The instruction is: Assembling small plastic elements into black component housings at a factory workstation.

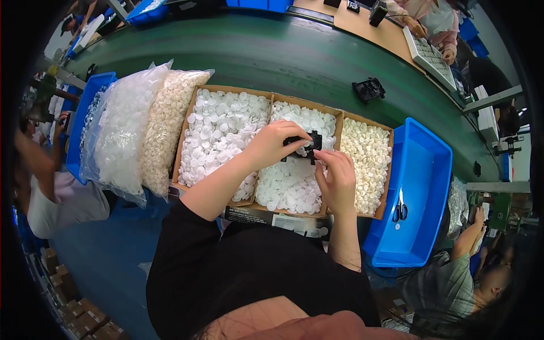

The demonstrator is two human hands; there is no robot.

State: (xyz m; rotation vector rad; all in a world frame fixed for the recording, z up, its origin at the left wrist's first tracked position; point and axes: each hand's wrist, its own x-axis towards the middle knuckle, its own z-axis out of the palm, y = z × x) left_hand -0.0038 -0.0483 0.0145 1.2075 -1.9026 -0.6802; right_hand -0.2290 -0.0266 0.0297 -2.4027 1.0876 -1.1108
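1. Head cam: left hand (281, 139) and right hand (339, 177) both gripping a black part (316, 140) above the middle cardboard tray (341, 127) of white discs (289, 187).
2. More white discs left of the hands, cream bits (367, 161) right.
3. Blue bin (435, 187) further right, scissors (400, 211) inside.

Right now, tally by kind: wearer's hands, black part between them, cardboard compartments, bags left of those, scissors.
Hands: 2
Black part: 1
Compartments: 3
Bags: 2
Scissors: 1
Total: 9
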